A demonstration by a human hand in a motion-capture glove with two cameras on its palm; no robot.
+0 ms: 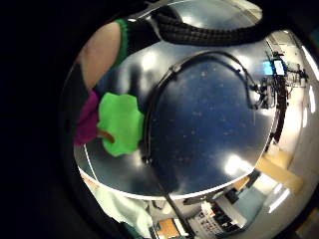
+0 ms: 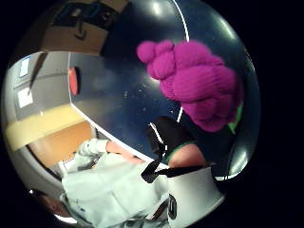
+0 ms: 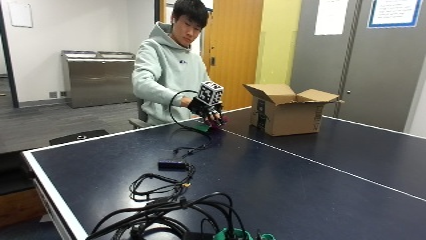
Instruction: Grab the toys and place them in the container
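Observed from the outside view: a person seated at the far edge of a dark blue table has the gloved right hand low over the table's near-side edge on their side, well apart from the open cardboard box that stands further along the table toward the net line.

The thumb-side palm view shows a magenta knitted toy filling the area close to the palm. The little-finger-side view shows the same toy's magenta edge beside a bright green leaf-shaped part, with a small brown stem between them. It appears to be a knitted fruit or plant.

Hand state: the right hand appears to be grasping the toy, fingers curled about it, though the fingers themselves are poorly shown and contact with the table cannot be settled.

Step in hand: judged as the pick-up of the toy, with transfer not yet begun.

Next move calls for: lifting clear of the table, carrying across to the box, clearing its raised flaps, and releasing over the opening. The trailing cable near the wrist may snag.
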